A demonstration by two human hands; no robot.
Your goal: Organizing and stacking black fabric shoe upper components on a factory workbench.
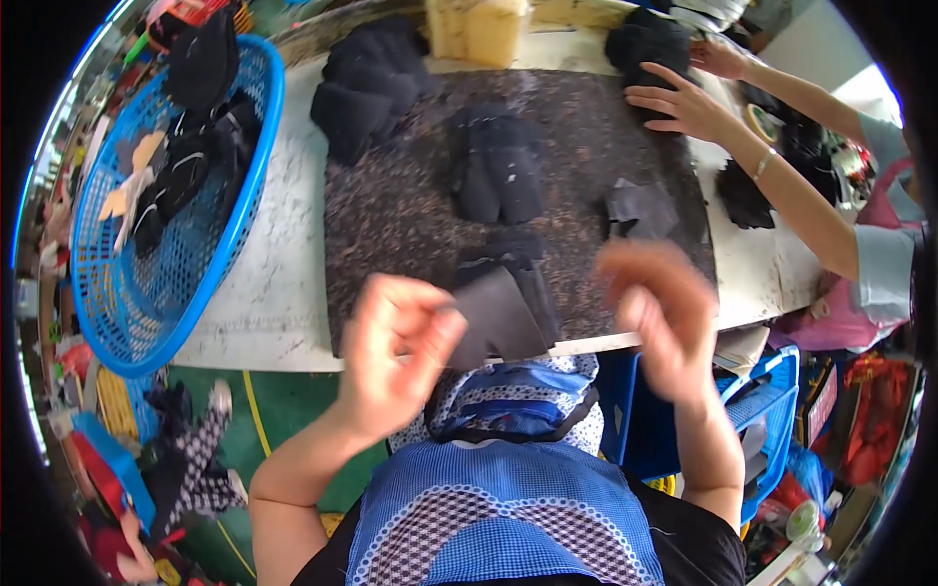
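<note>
At the worktop's [283,273] near edge, the left hand [396,352] pinches a dark flat piece [506,317] by its side, while the blurred right hand [664,313] hangs apart, fingers loose, so this one-sided grip could let the piece sag or slip off.

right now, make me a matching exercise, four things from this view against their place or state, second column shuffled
1. basket
2. left hand
3. yellow block
4. right hand

a. holding a dark flat piece
b. blurred, no piece visible in it
c. blue, with black pieces inside
d. just beyond the dark board's far edge

Pairs: 1-c, 2-a, 3-d, 4-b
</note>
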